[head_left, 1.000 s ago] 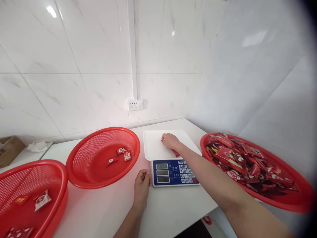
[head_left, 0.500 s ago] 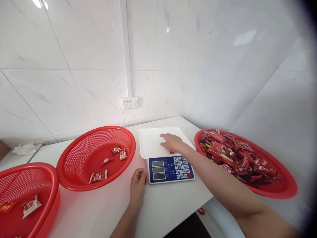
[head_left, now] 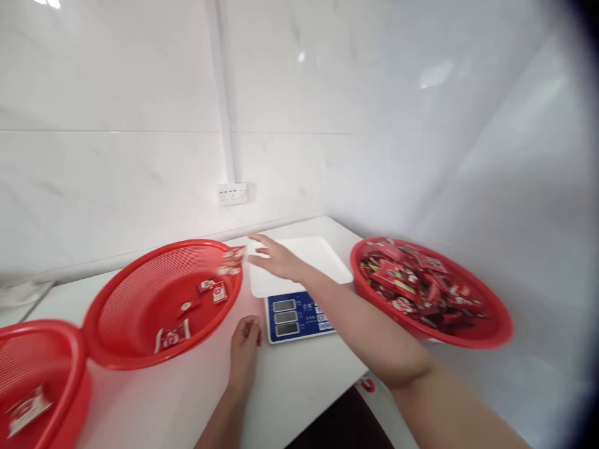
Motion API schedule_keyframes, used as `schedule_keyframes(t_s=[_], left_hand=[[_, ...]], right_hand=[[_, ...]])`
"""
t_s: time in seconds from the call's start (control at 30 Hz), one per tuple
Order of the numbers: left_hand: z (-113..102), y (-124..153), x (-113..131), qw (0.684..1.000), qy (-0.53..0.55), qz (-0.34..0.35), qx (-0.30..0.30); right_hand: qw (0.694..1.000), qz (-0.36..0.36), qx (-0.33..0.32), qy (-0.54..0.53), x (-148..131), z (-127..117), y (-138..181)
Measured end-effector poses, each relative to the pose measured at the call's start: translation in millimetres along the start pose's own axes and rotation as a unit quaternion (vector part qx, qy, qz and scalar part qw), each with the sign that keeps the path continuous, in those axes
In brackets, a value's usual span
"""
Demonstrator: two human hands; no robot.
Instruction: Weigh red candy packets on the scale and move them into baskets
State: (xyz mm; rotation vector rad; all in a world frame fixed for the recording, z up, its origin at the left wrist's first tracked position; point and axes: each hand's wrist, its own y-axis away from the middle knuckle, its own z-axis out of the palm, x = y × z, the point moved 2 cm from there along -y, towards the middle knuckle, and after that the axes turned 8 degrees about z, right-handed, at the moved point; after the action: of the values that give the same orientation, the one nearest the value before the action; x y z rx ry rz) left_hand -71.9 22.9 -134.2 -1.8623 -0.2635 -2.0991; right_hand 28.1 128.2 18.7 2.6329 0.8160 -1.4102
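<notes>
My right hand (head_left: 276, 257) reaches left over the white tray (head_left: 311, 259) of a weighing scale (head_left: 299, 315), its fingers spread and holding nothing. Just left of its fingertips, a red and white wrapped packet (head_left: 231, 260) is in the air, blurred, at the right rim of the middle red basket (head_left: 121, 274). Several small wrapped packets lie on that basket's floor, among them a larger red one (head_left: 172, 335). My left hand (head_left: 246, 340) rests on the table just left of the scale, its fingers curled closed with nothing visible in them.
On the right stands a red basket (head_left: 496, 327) heaped with wrapped packets (head_left: 421, 280). Another red basket (head_left: 70, 374) at the lower left holds a white and red packet (head_left: 29, 411). A wall socket (head_left: 233, 194) sits behind the white table (head_left: 187, 393).
My right hand has moved left from the scale tray towards the middle basket and let go of the packet. My left hand stays beside the scale. The whole view has shifted slightly.
</notes>
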Motion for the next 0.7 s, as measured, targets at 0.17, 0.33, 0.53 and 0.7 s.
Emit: schedule_keyframes(t_s=[0.17, 0.33, 0.53, 0.7], left_hand=[[-3, -7, -5, 1.0, 0.003, -0.015, -0.014], [-4, -10, -17, 0.998, -0.006, -0.049, -0.029], [-4, -13, -28, 0.998, -0.013, -0.062, -0.024], [-11, -19, -40, 0.996, -0.007, -0.087, 0.006]], right_hand=[[0.992, -0.087, 0.032, 0.089, 15, -10, 24], [0.962, 0.092, 0.122, 0.225, 89, -88, 89], [0.869, 0.302, 0.124, 0.371, 152, -173, 170], [0.841, 0.338, 0.189, 0.377, 173, -189, 197]])
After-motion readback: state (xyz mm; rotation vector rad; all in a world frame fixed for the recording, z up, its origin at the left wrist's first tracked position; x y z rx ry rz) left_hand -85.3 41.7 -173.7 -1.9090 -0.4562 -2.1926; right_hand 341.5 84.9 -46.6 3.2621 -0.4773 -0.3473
